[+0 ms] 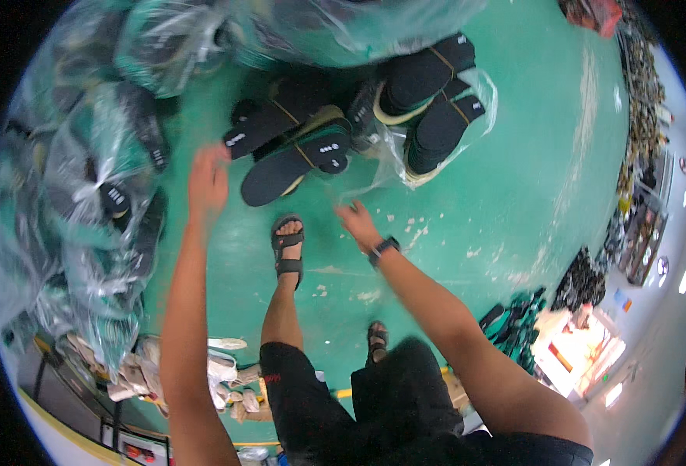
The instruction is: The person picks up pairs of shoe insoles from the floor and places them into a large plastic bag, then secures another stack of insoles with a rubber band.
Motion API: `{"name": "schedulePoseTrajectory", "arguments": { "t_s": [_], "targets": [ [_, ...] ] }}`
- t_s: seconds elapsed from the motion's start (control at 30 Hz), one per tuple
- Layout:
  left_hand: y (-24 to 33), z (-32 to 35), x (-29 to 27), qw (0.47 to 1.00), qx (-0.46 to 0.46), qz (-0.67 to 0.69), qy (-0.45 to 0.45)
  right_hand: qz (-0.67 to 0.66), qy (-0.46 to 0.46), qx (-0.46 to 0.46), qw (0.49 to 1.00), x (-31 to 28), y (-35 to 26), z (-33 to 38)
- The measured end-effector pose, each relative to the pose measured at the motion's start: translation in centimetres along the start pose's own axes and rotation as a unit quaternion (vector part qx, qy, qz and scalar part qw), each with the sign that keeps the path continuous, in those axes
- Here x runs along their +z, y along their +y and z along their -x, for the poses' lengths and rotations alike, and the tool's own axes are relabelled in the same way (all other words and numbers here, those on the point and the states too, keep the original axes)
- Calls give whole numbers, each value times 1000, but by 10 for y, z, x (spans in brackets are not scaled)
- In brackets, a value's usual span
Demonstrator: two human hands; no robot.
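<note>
Bundles of dark shoe insoles, tied with thin bands, lie on the green floor ahead of me. My left hand (208,182) is at the near-left end of one bundle (269,128); motion blurs its fingers, so I cannot tell whether they touch it. Beside that bundle lies another insole bundle (281,172), tilted. My right hand (360,225), with a dark watch (383,250) on the wrist, is open above the floor, fingers slightly bent and apart. Beyond it, a clear plastic bag (393,147) lies partly around more insole bundles (445,132).
Filled clear plastic bags (98,194) crowd the left side, and a large bag (343,31) stands at the far edge. Pale shoe-like pieces (230,380) lie at lower left. Dark and green items (517,330) are heaped at right. My sandalled foot (288,245) stands near the bundles.
</note>
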State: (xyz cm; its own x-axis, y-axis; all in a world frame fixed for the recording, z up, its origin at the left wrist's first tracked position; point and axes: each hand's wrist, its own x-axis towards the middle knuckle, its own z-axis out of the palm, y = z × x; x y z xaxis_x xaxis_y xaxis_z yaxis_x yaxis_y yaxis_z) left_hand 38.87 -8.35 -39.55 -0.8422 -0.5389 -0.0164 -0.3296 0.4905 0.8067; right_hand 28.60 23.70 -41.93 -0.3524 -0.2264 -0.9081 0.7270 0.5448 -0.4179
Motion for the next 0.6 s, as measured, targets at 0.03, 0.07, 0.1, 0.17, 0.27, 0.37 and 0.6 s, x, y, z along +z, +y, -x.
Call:
{"name": "schedulePoseTrajectory", "arguments": {
  "t_s": [0.03, 0.07, 0.1, 0.17, 0.27, 0.37, 0.6],
  "targets": [
    [12, 42, -4, 988, -130, 79, -15, 25, 62, -38, 997, -43, 27, 8],
    [24, 80, -8, 983, -164, 69, -49, 87, 74, -66, 991, -100, 49, 12],
    [24, 163, -42, 961, -269, 47, -32, 105, 42, -37, 993, -87, 62, 39],
    [37, 334, -85, 896, -431, 102, -41, 291, -84, -70, 950, -111, 75, 74],
    [138, 599, -110, 863, -496, 95, 3, 366, -123, -61, 920, -101, 86, 123],
    [296, 740, -74, 779, -619, 44, 85, 507, -225, -172, 814, -41, 61, 140],
    [610, 950, 169, 493, -781, 106, 368, 655, -270, -59, 704, 63, 161, 282]
  ]
}}
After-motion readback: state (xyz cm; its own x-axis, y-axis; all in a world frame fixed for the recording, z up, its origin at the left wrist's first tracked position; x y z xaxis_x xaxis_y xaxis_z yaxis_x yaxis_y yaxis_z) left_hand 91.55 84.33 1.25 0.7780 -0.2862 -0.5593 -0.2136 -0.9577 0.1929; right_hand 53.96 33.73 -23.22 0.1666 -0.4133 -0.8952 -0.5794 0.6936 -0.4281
